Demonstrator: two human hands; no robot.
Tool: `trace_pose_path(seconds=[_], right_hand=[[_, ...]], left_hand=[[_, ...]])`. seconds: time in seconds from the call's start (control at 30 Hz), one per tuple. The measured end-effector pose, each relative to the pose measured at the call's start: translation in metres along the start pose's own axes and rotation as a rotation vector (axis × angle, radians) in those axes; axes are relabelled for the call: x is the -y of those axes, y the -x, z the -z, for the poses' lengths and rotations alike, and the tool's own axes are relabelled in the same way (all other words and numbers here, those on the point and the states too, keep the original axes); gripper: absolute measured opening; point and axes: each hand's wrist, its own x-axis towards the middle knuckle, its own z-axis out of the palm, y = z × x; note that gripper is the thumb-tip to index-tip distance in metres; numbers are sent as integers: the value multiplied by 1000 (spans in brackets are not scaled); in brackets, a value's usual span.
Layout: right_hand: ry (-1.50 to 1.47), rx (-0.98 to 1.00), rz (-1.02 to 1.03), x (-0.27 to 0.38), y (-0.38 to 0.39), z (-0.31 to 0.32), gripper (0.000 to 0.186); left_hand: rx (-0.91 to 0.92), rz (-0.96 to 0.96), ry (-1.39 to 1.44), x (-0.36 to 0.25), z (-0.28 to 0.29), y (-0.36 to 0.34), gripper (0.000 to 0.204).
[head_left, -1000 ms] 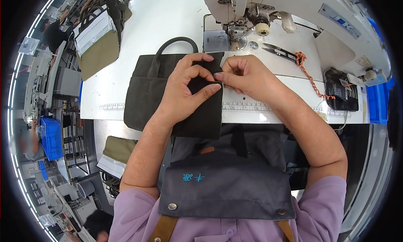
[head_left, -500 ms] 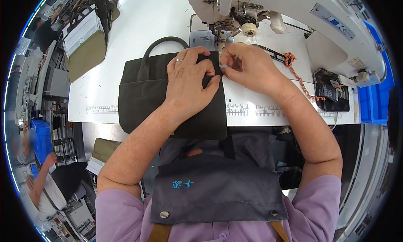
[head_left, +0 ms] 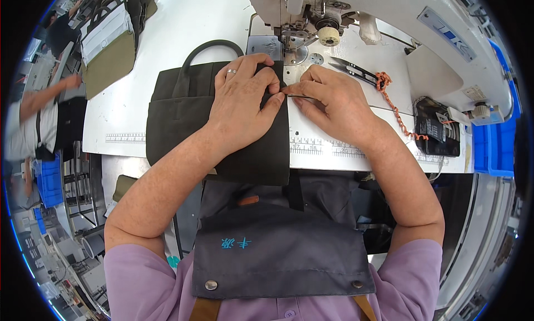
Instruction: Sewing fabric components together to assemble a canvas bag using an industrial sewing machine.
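While both hands pinch the dark green bag edge at the needle:
Left hand and right hand fingers grip narrowly; slack could skew the seam.

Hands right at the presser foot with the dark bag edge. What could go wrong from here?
1. Both hands pinch the edge of the dark green tote bag close to the presser foot; the left hand and right hand fingertips could likely get caught if stitching starts.
2. The bag hangs over the table edge; its weight may drag the seam off line.
3. Thread snips and an orange cord lie beside the right hand and might snag.
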Motion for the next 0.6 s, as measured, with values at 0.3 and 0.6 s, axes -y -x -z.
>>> trace_pose_path(seconds=[0.3,0.6], right_hand=[[87,-93,77,7,-2,-4,26],[156,-74,153,10,-4,-3,24]], left_hand=[[53,-49,-264,8,-8,-5,41],[100,-49,-126,16,-4,-4,47]])
